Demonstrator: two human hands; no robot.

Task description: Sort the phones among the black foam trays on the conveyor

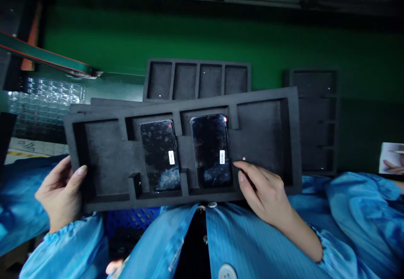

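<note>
My left hand [63, 195] grips the left end of a black foam tray [233, 119], thumb over the rim and the other fingers behind it. The tray is tilted slightly, its right end higher in view. Two dark smartphones lie in its middle slots: a left phone [159, 152] and a right phone [210, 140], each with a small white label and a red tab. The tray's left and right end slots hold no phone. Over the right part of the tray is my right hand [265, 190], open, its index fingertip close beside the right phone's lower right edge.
Behind lies another foam tray [198, 62] with several compartments on the green work surface [202, 30]. A further foam tray [337, 123] stands at the right. A green strap-like bar [47, 56] juts in from the left. Co-workers' blue sleeves [362, 203] show at both sides.
</note>
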